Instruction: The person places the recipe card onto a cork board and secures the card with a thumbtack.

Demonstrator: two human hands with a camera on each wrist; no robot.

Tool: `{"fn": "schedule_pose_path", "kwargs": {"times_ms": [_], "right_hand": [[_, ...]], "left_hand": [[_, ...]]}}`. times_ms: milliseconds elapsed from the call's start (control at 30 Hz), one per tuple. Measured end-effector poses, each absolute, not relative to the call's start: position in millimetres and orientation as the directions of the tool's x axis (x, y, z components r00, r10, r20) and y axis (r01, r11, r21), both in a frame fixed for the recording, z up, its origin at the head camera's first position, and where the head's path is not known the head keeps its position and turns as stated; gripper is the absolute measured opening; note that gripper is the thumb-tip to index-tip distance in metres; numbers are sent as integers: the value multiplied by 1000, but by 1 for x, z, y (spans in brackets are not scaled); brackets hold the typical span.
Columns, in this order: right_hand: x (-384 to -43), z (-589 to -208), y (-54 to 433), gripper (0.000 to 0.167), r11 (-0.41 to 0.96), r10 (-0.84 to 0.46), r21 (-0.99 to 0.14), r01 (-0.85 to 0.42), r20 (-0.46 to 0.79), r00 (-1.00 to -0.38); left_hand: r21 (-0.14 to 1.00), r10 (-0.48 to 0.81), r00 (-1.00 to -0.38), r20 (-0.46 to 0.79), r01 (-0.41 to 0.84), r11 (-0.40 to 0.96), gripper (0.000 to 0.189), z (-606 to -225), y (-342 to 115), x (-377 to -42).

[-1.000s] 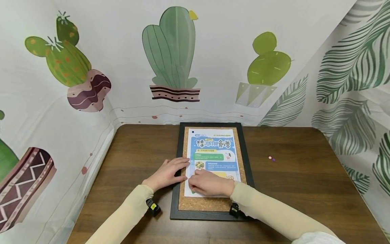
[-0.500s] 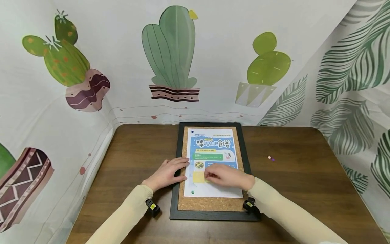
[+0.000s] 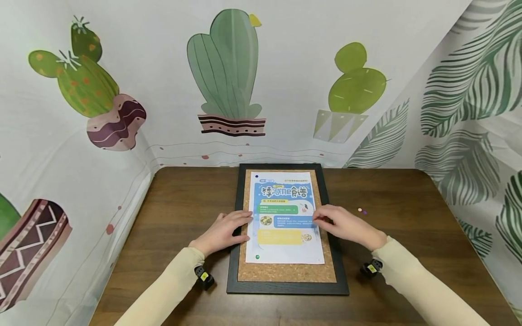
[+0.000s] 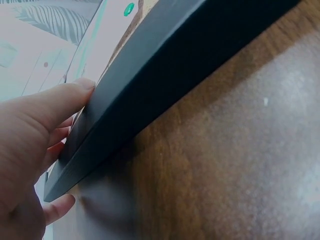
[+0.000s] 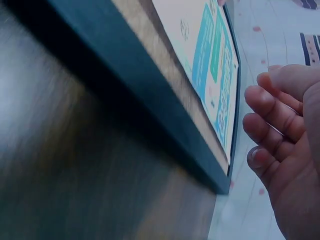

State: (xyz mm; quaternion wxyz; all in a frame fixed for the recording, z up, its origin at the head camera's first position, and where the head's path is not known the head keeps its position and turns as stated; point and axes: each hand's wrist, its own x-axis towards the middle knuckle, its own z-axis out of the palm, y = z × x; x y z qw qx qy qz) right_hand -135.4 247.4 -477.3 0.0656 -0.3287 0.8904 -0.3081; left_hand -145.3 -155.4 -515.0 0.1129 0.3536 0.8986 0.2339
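A printed poster (image 3: 285,253) lies on a black-framed cork board (image 3: 285,274) on the table. A dark blue pushpin (image 3: 257,176) marks its top left corner and a green pushpin (image 3: 257,256) its bottom left. My left hand (image 3: 222,232) rests across the left side of the frame, fingertips on the poster's left edge; the left wrist view shows its thumb on top of the frame. Over the board's right side is my right hand (image 3: 350,225), its fingers loosely bent. Nothing shows between those fingers in the right wrist view.
On the brown table (image 3: 391,253), right of the board, lie a pale pushpin (image 3: 360,209) and a purple pushpin (image 3: 364,212). A white cloth backdrop (image 3: 293,68) printed with cacti and leaves stands behind the table and along its sides.
My right hand has moved from the poster's lower left corner to the right across the board, uncovering the green pushpin. The left hand has stayed in place.
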Motion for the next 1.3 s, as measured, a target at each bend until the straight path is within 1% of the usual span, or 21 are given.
{"fn": "schedule_pose_path", "kwargs": {"times_ms": [200, 400, 567, 867, 1000, 1100, 1300], "right_hand": [[-128, -472, 276, 11, 653, -544, -580, -486, 87, -835], [-122, -470, 300, 12, 702, -485, -545, -458, 106, -868], [-118, -469, 316, 13, 717, -466, -523, -462, 134, -875], [-118, -477, 340, 17, 710, -440, -497, -499, 240, -865], [-118, -481, 350, 16, 712, -426, -502, -490, 245, -871], [-117, -485, 358, 14, 723, -405, -516, -458, 220, -887], [-117, -493, 371, 8, 766, -353, -495, -411, 210, -912]], "left_hand": [[495, 684, -728, -48, 578, 649, 63, -517, -156, -146], [484, 685, -727, -45, 584, 652, 63, -517, -155, -147], [484, 684, -728, -44, 584, 652, 63, -517, -155, -147], [481, 682, -730, -49, 582, 656, 62, -520, -156, -147], [485, 683, -729, -46, 581, 653, 62, -520, -156, -147], [489, 683, -729, -46, 580, 652, 62, -520, -156, -147], [492, 682, -730, -45, 578, 651, 62, -521, -157, -147]]}}
